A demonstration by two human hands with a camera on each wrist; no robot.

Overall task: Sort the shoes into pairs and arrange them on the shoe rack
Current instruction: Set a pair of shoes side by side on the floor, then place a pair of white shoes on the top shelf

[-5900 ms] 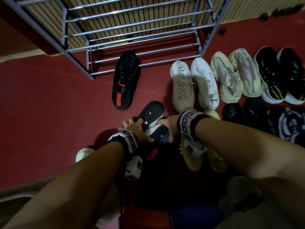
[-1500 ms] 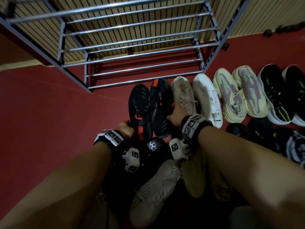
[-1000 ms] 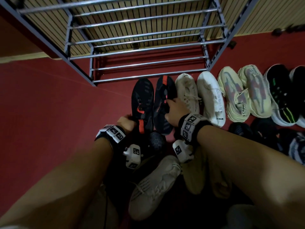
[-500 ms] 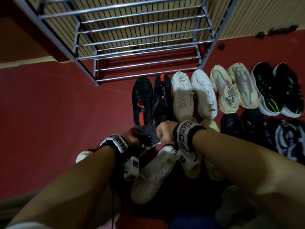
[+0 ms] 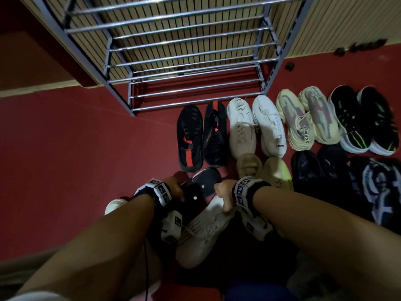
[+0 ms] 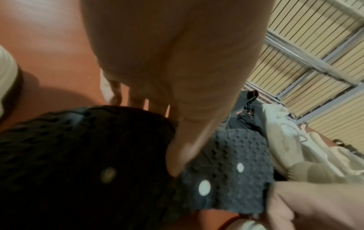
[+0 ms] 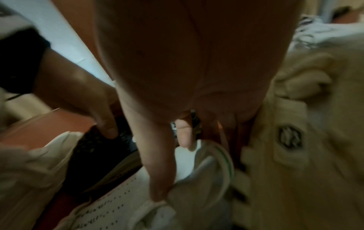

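Black dotted shoe [image 5: 200, 187], centre frame, gripped by left hand [image 5: 173, 187]. Right hand [image 5: 223, 193] pinches white shoe [image 5: 204, 231] collar [image 7: 204, 175]. Both likely light, soft-uppered; take at heel. Rack [image 5: 195, 68] upper centre.

Dim, shadowy room light; both wrist views badly motion-blurred.

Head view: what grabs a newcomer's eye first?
The row of paired shoes on the red floor in front of the metal shoe rack, whose rails hold no shoes: black-and-red pair leftmost, then white pair. Nearer, the left hand grips a black studded shoe while the right hand grips a white shoe.
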